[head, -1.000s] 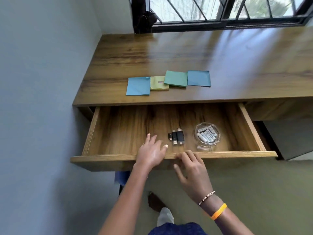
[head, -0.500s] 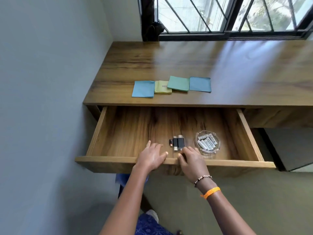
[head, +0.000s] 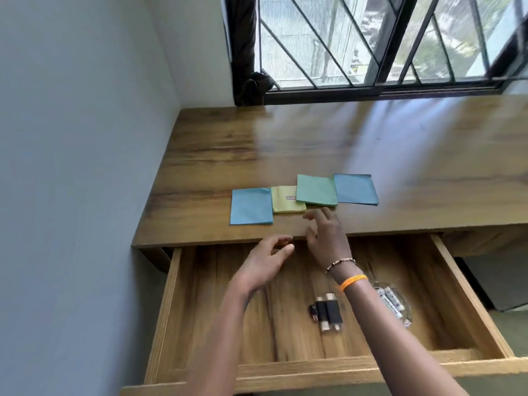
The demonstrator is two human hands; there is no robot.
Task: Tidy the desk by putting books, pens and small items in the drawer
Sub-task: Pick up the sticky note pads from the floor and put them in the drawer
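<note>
Drawer (head: 285, 364): open, holds black adapters (head: 328, 311), glass dish (head: 405, 312). Both hands moved off drawer front toward sticky pads (head: 303, 197) on surface (head: 371, 144). Right hand (head: 325, 235) fingers spread, empty; left hand (head: 268, 261) loosely curled, empty. Pads next for stowing.

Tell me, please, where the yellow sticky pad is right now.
In the head view the yellow sticky pad lies on the desk, between the left blue pad and the overlapping green pad.

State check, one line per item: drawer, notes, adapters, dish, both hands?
Drawer: pulled open.
Four sticky-note pads: on the desk, in a row, some overlapping.
Black adapters: lying in the drawer.
Glass dish: in the drawer, holds batteries.
Left hand: loosely curled, empty.
Right hand: open, above the desk edge near the pads.
</note>
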